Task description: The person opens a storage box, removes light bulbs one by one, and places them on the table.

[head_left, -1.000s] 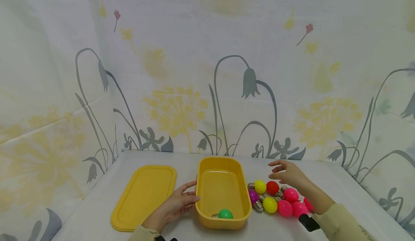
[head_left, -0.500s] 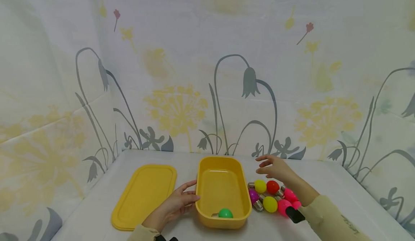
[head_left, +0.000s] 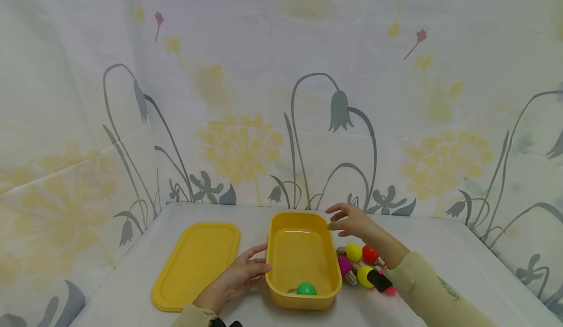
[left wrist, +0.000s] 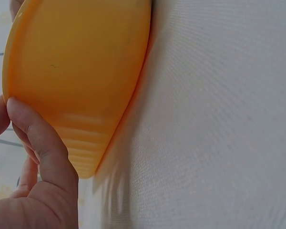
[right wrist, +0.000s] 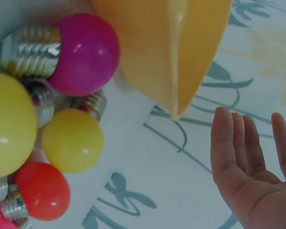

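Observation:
A yellow plastic box (head_left: 303, 301) stands in the middle of the table, with a green light bulb (head_left: 306, 289) lying at its near end. My left hand (head_left: 239, 274) holds the box's left rim; in the left wrist view a fingertip lies against the outer wall. My right hand (head_left: 352, 221) hovers by the box's far right corner, fingers apart and holding nothing. Under the right forearm lie several bulbs: a purple bulb (right wrist: 88, 55), a yellow bulb (head_left: 354, 252), another yellow bulb (head_left: 364, 275), a red bulb (head_left: 370, 253) and partly hidden pink ones (head_left: 389, 291).
A flat yellow lid (head_left: 198, 266) lies on the white table (head_left: 246, 224) left of the box. Behind the table hangs a flower-printed cloth (head_left: 246, 97). The right sleeve (head_left: 422, 278) covers part of the bulb pile.
My right hand has moved left, from above the bulbs to the box's far right corner, staying unfilled. The left hand, the box and the green bulb have stayed put.

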